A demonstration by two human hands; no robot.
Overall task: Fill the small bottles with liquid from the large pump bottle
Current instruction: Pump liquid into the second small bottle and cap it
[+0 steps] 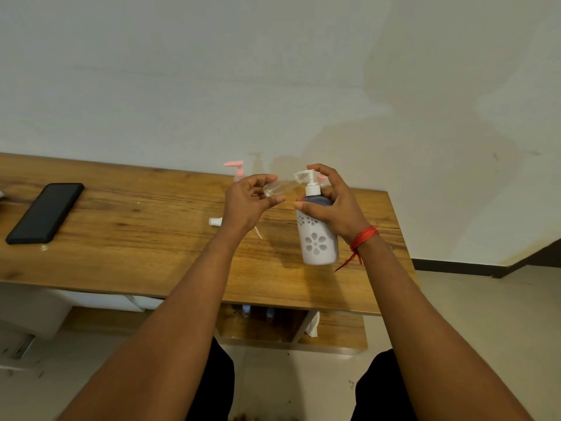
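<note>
phone (45,212) left on table (151,253) | small bottle (277,188) left of pump bottle (318,238) | cap (215,221) mid-table

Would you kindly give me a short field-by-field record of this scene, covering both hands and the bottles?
left hand: holds small clear plastic bottle, tilted, mouth toward the nozzle
right hand: grips large white flower-patterned pump bottle, a finger on its white pump head
surface: wooden table
loose part: small white pump cap with tube, lying behind the left wrist
background: pink-topped pump bottle, beyond the left hand
left side: black phone, lying flat
</note>
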